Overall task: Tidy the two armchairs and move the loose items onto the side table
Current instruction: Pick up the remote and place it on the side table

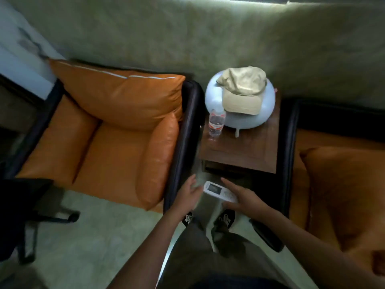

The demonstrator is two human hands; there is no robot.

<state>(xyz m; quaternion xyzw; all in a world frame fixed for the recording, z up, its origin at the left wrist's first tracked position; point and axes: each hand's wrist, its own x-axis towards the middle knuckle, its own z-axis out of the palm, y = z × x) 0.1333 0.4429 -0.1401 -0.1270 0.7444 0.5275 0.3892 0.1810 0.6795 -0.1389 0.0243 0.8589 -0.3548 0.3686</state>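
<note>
You can't read any txt here: bottle point(216, 123) label's a red/white blur, remote point(218, 191) screen's too small, and the white marks on the shoes point(226, 219) aren't legible.

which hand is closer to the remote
Right. The right hand holds the remote by its button end. The left hand is open just left of the screen end; I cannot tell whether it touches.

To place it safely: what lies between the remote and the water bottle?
Head view: only the bare top of the side table lies between the remote and the water bottle.
</note>
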